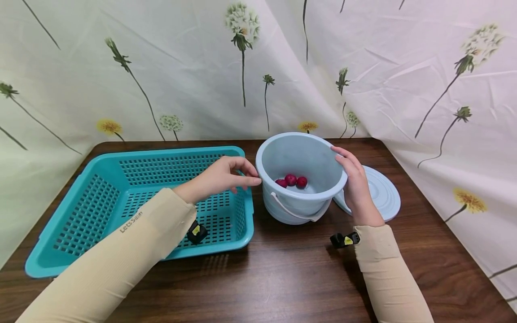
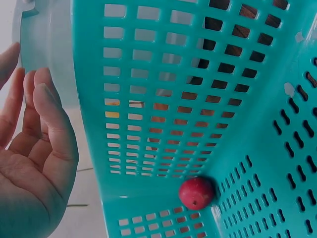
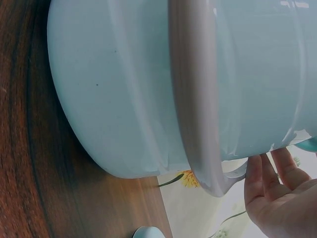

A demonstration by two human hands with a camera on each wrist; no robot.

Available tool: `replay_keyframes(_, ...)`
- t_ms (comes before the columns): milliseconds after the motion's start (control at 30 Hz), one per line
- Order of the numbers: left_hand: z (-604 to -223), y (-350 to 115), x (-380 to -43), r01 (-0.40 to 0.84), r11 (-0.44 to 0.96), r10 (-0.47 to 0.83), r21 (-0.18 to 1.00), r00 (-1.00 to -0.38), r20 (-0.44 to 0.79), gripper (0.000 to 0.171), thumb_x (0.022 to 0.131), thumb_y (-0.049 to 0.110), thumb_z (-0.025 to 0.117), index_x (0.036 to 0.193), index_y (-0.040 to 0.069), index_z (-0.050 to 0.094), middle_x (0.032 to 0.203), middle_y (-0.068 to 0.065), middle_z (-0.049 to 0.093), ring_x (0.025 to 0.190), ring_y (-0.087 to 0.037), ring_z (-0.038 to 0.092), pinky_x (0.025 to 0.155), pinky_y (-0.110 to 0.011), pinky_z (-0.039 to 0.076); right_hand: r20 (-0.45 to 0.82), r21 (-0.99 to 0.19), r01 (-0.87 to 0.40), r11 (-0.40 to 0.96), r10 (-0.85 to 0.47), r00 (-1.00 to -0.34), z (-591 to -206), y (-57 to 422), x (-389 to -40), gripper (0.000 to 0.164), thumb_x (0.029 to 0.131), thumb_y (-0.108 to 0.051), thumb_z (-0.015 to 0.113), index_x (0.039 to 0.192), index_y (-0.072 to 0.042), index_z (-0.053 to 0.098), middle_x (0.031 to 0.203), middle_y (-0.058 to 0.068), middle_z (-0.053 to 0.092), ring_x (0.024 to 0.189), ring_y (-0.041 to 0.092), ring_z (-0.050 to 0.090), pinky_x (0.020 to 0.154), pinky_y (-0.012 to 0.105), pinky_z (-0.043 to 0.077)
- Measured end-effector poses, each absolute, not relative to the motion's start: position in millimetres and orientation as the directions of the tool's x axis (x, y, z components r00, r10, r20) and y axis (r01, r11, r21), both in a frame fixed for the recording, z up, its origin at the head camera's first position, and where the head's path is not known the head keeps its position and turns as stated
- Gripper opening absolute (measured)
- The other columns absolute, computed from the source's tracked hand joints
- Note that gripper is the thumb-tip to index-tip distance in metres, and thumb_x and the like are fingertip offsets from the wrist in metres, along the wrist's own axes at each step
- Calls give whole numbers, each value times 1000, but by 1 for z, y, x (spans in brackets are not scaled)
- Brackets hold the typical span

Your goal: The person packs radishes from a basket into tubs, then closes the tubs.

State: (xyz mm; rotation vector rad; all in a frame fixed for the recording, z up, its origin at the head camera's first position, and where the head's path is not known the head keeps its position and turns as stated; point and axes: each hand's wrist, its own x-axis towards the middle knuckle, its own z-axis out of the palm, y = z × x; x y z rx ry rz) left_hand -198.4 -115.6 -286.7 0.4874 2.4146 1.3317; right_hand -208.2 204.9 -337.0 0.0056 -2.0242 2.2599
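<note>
A pale blue bucket (image 1: 282, 207) with a hanging handle (image 1: 296, 214) stands upright, with several small round red radishes (image 1: 290, 180) at its bottom. My right hand (image 1: 356, 188) rests against the bucket's right side, fingers fairly straight along the rim; the right wrist view shows them on the outer wall. On the other side, my left hand (image 1: 226, 175) hovers over the right edge of a teal basket (image 1: 244, 244), loosely bent fingertips right by the bucket's left rim and nothing held. A red radish (image 2: 196, 193) lies in a corner of the basket in the left wrist view.
A round light blue lid (image 1: 383, 193) lies on the dark wood table (image 1: 282, 278), behind and right of the bucket. The perforated basket takes up the table's left side. A flower-print cloth (image 1: 194, 67) hangs along the back and right edges.
</note>
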Motion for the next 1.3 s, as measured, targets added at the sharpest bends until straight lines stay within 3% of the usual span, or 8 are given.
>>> replay_keyframes(267, -288, -117, -199, 132, 511, 458, 849, -878, -139, 27, 91, 31, 73, 110, 12, 66, 102, -8, 66, 87, -25, 64, 76, -45, 58, 82, -991, -89, -104, 68, -994, -338, 205, -210, 30, 104, -26, 45, 129, -17, 59, 133, -5, 52, 125, 14, 45, 104, 31, 35)
replay_keyframes(933, -298, -143, -208, 134, 555, 440, 821, -885, -153, 34, 92, 34, 70, 115, 10, 66, 104, -9, 65, 92, -30, 62, 75, -41, 58, 90, -989, -98, -111, 70, -993, -336, 205, -211, 30, 104, -26, 45, 129, -17, 60, 132, -5, 53, 125, 13, 46, 103, 31, 36)
replay_keyframes(1100, -299, -151, -210, 121, 569, 411, 813, -898, -154, 34, 92, 34, 70, 114, 9, 65, 102, -9, 65, 94, -33, 63, 72, -35, 56, 87, -990, -94, -103, 73, -994, -336, 205, -211, 31, 104, -26, 45, 130, -17, 59, 134, -4, 52, 125, 13, 46, 103, 31, 36)
replay_keyframes(1300, -308, -159, -217, 118, 593, 387, 797, -909, -154, 33, 94, 32, 68, 116, 8, 65, 101, -9, 65, 93, -31, 62, 74, -40, 58, 80, -991, -87, -99, 72, -994, -338, 206, -211, 30, 104, -26, 45, 129, -18, 59, 133, -4, 52, 125, 13, 45, 103, 31, 36)
